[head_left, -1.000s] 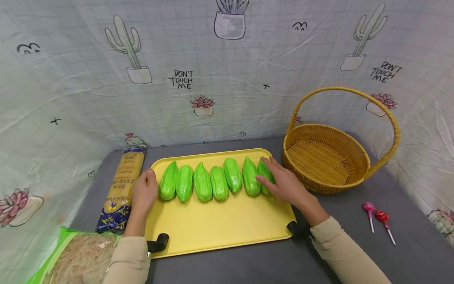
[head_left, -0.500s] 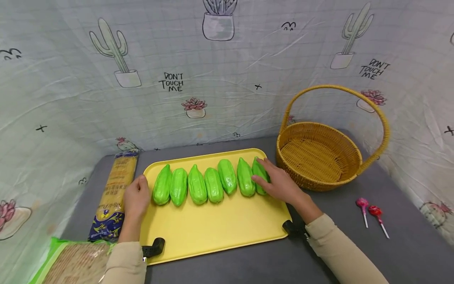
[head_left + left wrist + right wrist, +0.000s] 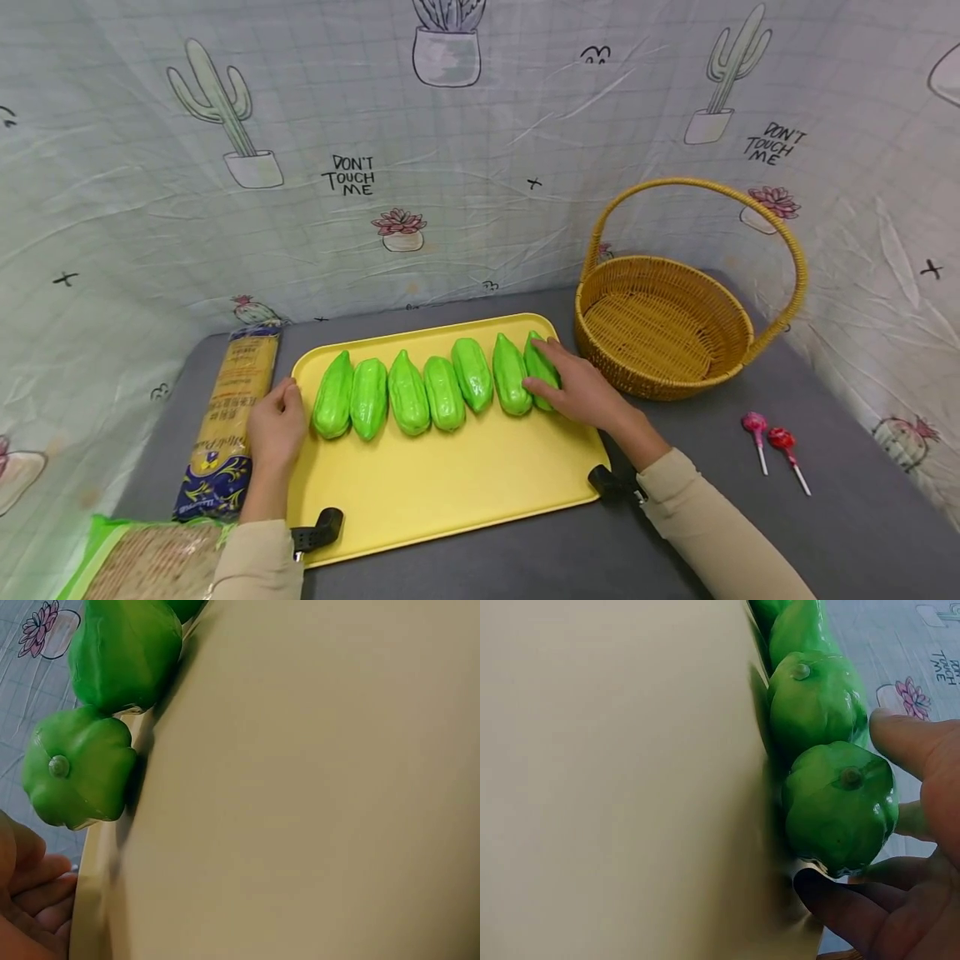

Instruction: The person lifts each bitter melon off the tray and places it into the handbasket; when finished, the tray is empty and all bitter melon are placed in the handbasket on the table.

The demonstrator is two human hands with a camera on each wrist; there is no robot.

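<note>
A row of several glossy green papayas (image 3: 410, 392) lies along the far side of a yellow tray (image 3: 450, 483). My right hand (image 3: 581, 387) is at the rightmost papaya (image 3: 538, 362). The right wrist view shows its fingers curled round the outer side of that papaya (image 3: 840, 810), with the thumb above, near its neighbour (image 3: 814, 712). My left hand (image 3: 276, 427) is at the tray's left rim. In the left wrist view its loosely bent fingers (image 3: 49, 900) lie against the outside of the rim, below the leftmost papaya (image 3: 79, 769), holding nothing.
A yellow wicker basket (image 3: 667, 387) with a tall handle stands right of the tray. Pink (image 3: 755, 423) and red (image 3: 782, 439) lollipops lie at the right. Left are a pasta packet (image 3: 228, 417) and a green-edged bag (image 3: 153, 562). A printed cloth hangs behind.
The head view has swung, so the whole scene sits further left. Both hands keep their places at the tray's left rim and the rightmost papaya. The papayas stay in their row.
</note>
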